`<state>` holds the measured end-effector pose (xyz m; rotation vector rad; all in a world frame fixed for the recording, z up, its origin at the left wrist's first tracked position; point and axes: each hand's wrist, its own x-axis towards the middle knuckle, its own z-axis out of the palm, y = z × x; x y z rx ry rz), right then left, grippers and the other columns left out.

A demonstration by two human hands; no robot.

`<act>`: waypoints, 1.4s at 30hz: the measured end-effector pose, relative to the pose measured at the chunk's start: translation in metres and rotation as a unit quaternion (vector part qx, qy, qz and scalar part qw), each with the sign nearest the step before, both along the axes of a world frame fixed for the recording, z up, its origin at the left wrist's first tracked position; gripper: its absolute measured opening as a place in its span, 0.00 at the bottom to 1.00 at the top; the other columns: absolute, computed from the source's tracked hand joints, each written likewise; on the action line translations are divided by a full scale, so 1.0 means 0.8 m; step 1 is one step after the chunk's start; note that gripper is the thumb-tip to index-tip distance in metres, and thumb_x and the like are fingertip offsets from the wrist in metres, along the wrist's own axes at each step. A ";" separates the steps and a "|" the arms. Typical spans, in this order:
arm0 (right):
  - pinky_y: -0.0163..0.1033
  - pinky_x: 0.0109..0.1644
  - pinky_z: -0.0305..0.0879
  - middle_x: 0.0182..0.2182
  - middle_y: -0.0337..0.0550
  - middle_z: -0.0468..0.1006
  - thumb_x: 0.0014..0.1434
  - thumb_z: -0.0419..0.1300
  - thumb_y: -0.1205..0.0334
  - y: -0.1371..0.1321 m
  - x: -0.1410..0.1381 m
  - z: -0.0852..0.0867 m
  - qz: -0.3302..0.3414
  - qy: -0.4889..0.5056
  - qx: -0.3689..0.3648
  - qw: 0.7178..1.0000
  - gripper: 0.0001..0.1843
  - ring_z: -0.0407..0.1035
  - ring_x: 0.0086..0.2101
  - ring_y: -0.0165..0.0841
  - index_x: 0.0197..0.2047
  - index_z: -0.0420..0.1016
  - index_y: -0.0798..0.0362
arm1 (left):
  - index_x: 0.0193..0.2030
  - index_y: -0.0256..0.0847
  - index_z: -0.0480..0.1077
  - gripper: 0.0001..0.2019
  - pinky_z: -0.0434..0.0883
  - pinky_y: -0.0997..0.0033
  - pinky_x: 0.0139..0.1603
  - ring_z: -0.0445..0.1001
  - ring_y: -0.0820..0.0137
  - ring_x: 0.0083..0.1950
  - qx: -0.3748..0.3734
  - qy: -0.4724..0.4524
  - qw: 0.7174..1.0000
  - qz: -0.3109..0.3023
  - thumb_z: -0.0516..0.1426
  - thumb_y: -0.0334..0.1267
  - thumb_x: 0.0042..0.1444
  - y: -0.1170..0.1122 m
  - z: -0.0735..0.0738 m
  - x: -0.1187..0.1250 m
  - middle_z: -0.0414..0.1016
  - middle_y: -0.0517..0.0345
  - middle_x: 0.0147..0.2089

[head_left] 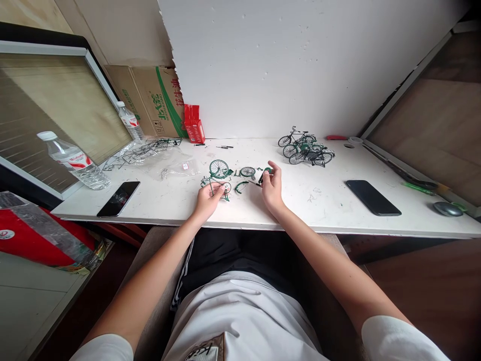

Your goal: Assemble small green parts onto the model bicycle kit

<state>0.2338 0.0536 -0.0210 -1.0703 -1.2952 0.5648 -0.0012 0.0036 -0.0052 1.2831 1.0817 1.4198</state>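
My left hand (208, 199) rests on the white table (319, 205), fingers closed around a partly built green model bicycle (218, 175) with one spoked wheel standing up. My right hand (271, 186) is pinched on a small dark tool or part (261, 178) just right of a loose spoked wheel (247, 172). A curved green mudguard piece (240, 186) lies between the two hands. Small loose parts lie around them.
Finished model bicycles (306, 149) stand at the back right. A black phone (373, 197) lies to the right, another phone (118, 198) to the left. Water bottles (73, 160), plastic bags with frame parts (145, 150), a red box (194, 125) and a cardboard box (150, 100) stand at the left back.
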 end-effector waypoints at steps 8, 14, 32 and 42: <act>0.43 0.47 0.76 0.47 0.43 0.71 0.66 0.65 0.42 -0.002 -0.003 0.015 -0.005 0.111 0.013 0.994 0.29 0.72 0.42 0.35 0.63 0.62 0.42 | 0.45 0.36 0.79 0.24 0.81 0.64 0.44 0.82 0.66 0.40 -0.011 -0.001 1.000 0.005 0.71 0.56 0.54 0.003 -0.006 -0.002 0.85 0.47 0.43; 0.43 0.47 0.75 0.44 0.44 0.76 0.62 0.70 0.43 -0.008 -0.002 0.026 0.026 0.143 -0.024 0.989 0.26 0.73 0.41 0.36 0.56 0.71 0.45 | 0.44 0.36 0.79 0.23 0.81 0.64 0.44 0.82 0.67 0.40 -0.004 0.006 1.000 0.014 0.71 0.55 0.54 0.008 -0.013 -0.003 0.85 0.48 0.42; 0.44 0.49 0.74 0.41 0.43 0.77 0.61 0.70 0.40 -0.015 -0.007 0.032 0.037 0.124 -0.012 0.992 0.26 0.74 0.42 0.36 0.52 0.70 0.46 | 0.43 0.38 0.79 0.20 0.79 0.63 0.49 0.83 0.64 0.43 0.012 0.013 0.999 0.044 0.69 0.54 0.58 0.010 -0.017 -0.005 0.85 0.49 0.42; 0.43 0.46 0.74 0.39 0.42 0.78 0.61 0.70 0.38 -0.016 -0.007 0.033 0.039 0.115 -0.007 0.993 0.26 0.74 0.40 0.36 0.51 0.71 0.45 | 0.44 0.38 0.78 0.20 0.78 0.65 0.46 0.82 0.65 0.42 0.014 -0.002 0.996 0.092 0.68 0.54 0.58 0.013 -0.018 -0.008 0.84 0.48 0.42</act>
